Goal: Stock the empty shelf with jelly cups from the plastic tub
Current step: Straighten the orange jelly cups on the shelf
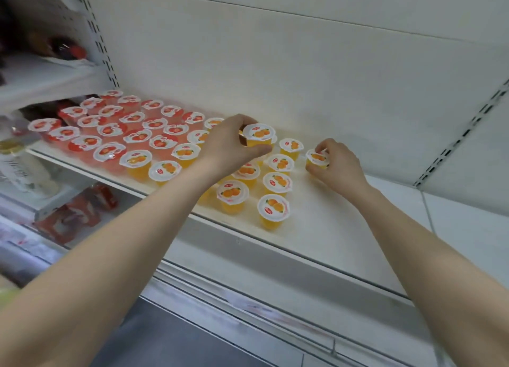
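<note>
Orange-topped, the raised cup (pixel 259 134) is pinched at the fingertips of the left hand (pixel 228 143), while the low cup (pixel 317 158), gripped by the right hand (pixel 337 164), seemingly rests on the shelf (pixel 330 229), so set each down upright, in line, just beside those fingers.

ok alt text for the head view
A person's left hand holds an orange jelly cup over rows of cups on a white shelf; the right hand grips another cup at the rows' right end. Red cups fill the left.
</note>
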